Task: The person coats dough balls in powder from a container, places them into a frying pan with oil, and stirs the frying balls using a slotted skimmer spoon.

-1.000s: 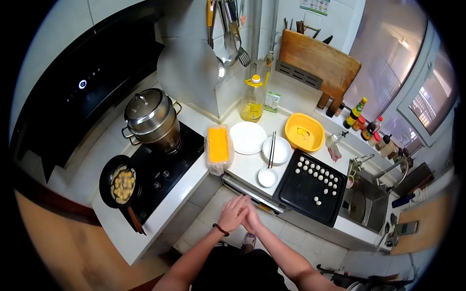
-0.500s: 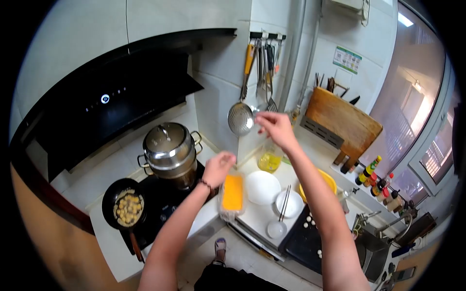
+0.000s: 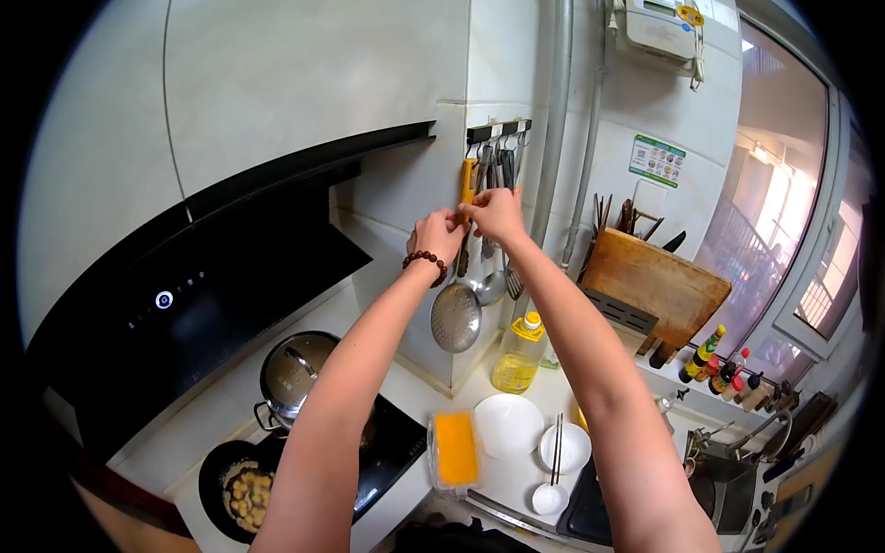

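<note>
My left hand [image 3: 437, 235], with a beaded bracelet at the wrist, is raised to the hanging skimmer. Its fingers are curled closed beside the orange handle [image 3: 470, 173]; what they grip is hidden. From the other side, my right hand [image 3: 498, 217] reaches the same handle, thumb and fingers pinched on it. The two hands' fingertips meet there. Below them hangs the skimmer's round perforated bowl [image 3: 456, 318], close to the wall corner. A ladle [image 3: 491, 288] and a slotted turner [image 3: 514, 281] hang just to its right, from the black hook rail [image 3: 499, 130].
Lidded steamer pot [image 3: 295, 373] and frying pan with yellowish pieces [image 3: 217, 488] are on the left. Below stand an oil bottle [image 3: 519, 355], a boxed orange block [image 3: 455, 449], a white plate [image 3: 507, 426] and bowls. A cutting board [image 3: 654, 281] stands right.
Both hands have moved up and together, from apart in the air to the skimmer's orange handle. The view has tilted upward, so the counter sits lower in the frame.
</note>
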A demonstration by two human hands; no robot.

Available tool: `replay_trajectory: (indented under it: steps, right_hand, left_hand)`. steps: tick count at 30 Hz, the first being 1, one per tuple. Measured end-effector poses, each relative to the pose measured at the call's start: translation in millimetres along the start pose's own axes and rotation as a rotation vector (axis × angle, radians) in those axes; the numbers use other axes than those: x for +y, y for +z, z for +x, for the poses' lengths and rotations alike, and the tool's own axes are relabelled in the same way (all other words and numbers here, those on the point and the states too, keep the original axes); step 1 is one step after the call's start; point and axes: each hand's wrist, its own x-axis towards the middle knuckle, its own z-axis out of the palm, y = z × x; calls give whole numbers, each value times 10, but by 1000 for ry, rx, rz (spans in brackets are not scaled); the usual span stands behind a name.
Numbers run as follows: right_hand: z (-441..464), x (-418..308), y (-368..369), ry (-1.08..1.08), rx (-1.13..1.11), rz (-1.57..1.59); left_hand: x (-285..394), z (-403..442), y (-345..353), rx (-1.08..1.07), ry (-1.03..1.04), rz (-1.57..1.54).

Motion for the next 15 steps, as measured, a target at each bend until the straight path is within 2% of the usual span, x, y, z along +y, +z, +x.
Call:
replay_trajectory:
  steps: [3,7,8,10,15]
  right_hand:
    - [66,83,33,-18,7,-77]
    - [40,41,-43,0,-33,-2]
    - [19,17,-69,-58,-3,5]
    - [83,60,-68,-155,27,31]
    - [114,-34,-276,-152,0,86]
  left_hand:
    - [51,36,81,11,-19,56]
    - [34,75,125,16,42,59]
    - [44,102,117,15,44,62]
    - [41,185,88,-37,74,-4]
    - [223,189,-68,-151,59,20]
